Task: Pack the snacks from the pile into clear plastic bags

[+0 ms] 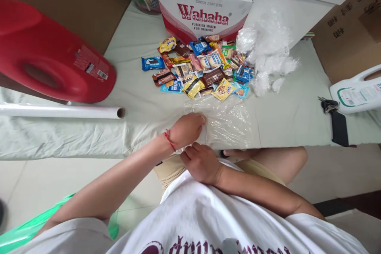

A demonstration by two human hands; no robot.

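A sheet of clear plastic film (229,125) lies wrinkled on the cloth at the table's front edge. My left hand (189,127), with a red string at the wrist, is closed at the film's left side; its fingertips are partly hidden and seem to grip the film. Just below, in front of the table edge, my right hand (202,162) has its fingers curled together in a pinch close to the film's near edge; what lies between them is hidden. Past the film sits a pile of wrapped snacks (202,69) in yellow, blue and brown packets.
Crumpled clear plastic balls (268,55) are heaped right of the snacks. Behind stands a Wahaha carton (205,20). At left are a red jug (59,55) and a white roll (59,111). A dark phone-like object (339,129), keys (329,105) and a white bottle (358,91) sit at right.
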